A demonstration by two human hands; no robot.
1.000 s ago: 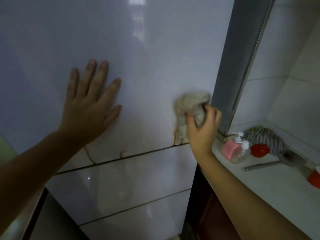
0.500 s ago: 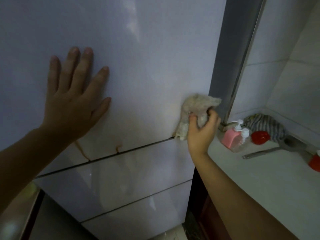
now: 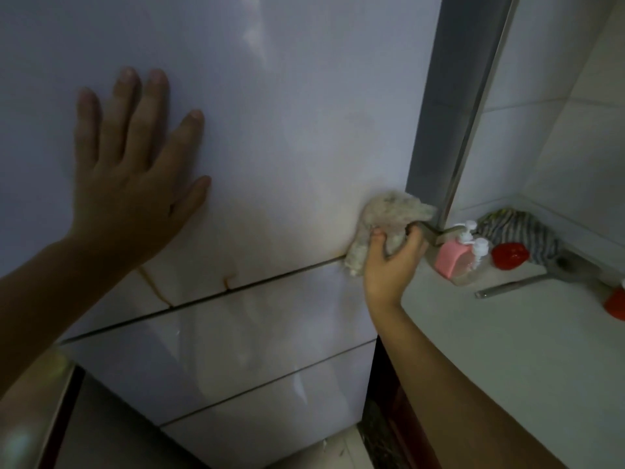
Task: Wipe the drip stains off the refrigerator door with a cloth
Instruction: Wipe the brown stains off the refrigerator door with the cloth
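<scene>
The pale glossy refrigerator door (image 3: 287,113) fills most of the view. My right hand (image 3: 389,262) grips a crumpled beige cloth (image 3: 385,218) and presses it on the door's lower right corner, just above the seam. My left hand (image 3: 135,177) lies flat on the door with fingers spread, holding nothing. Two brownish drip stains show near the seam: a long streak (image 3: 155,287) below my left wrist and a short stain (image 3: 230,280) to its right. A faint yellowish smear runs along the seam beside the cloth.
Drawer fronts (image 3: 236,350) sit under the door. A white counter (image 3: 507,333) at right carries a pink pump bottle (image 3: 449,258), a clear pump bottle (image 3: 473,265), a red lid (image 3: 510,255), a striped rag (image 3: 517,228) and a metal utensil (image 3: 514,286). Tiled wall behind.
The cloth in my right hand has slid down and right along the door's lower corner, over the spot where drips showed a second ago. My left hand stayed flat on the door.
</scene>
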